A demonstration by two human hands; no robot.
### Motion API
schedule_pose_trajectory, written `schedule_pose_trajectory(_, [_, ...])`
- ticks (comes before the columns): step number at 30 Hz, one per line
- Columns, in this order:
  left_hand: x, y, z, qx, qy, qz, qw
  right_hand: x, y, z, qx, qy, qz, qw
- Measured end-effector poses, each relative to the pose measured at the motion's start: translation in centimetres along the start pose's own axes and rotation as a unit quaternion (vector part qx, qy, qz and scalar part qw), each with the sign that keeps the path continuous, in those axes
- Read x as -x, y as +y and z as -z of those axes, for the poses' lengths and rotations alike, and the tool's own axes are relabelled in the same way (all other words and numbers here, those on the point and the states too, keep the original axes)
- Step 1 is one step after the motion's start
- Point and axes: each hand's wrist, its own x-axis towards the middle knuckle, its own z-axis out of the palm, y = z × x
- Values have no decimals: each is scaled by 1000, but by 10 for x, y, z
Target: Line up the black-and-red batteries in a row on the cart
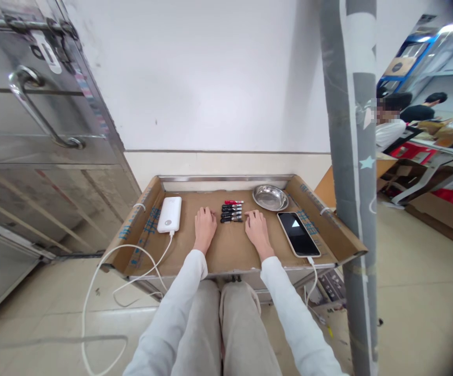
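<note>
My left hand (pixel 205 226) rests palm down on the cardboard, its fingers stretched forward and holding nothing. On the other side, my right hand (pixel 257 230) lies flat in the same way, fingers a little apart. Between them is a short stack of slim pen-like sticks laid side by side: a red one (pixel 233 202) at the far end and several black ones (pixel 231 213) nearer me, with lighter, silvery right ends. Neither hand appears to touch them. Their exact kind is too small to make out.
Cardboard with raised sides lines the table (pixel 226 256). A white power bank (pixel 169 214) with a cable lies left; a round metal dish (pixel 270 198) and a cabled phone (pixel 299 234) are right. A wrapped pole (pixel 357 209) stands at the right, a metal door (pixel 46 130) at the left.
</note>
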Motion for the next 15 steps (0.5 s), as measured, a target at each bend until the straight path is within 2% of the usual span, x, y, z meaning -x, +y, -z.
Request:
schedule_pose_trajectory(3, [2, 2, 6, 104, 7, -42, 994, 2, -4, 6, -75, 9, 47, 996])
schedule_pose_trajectory(6, [8, 5, 11, 223, -36, -164, 960, 6, -8, 10, -123, -12, 107, 987])
schedule_pose_trajectory(8, [12, 5, 11, 238, -62, -213, 946, 8, -10, 10, -109, -24, 118, 987])
schedule_pose_trajectory(10, [13, 5, 8, 229, -69, -218, 946, 9, -10, 8, -85, -25, 110, 990])
schedule_pose_trajectory(15, [10, 1, -2, 252, -82, -181, 947, 9, -9, 7, -85, -43, 117, 989])
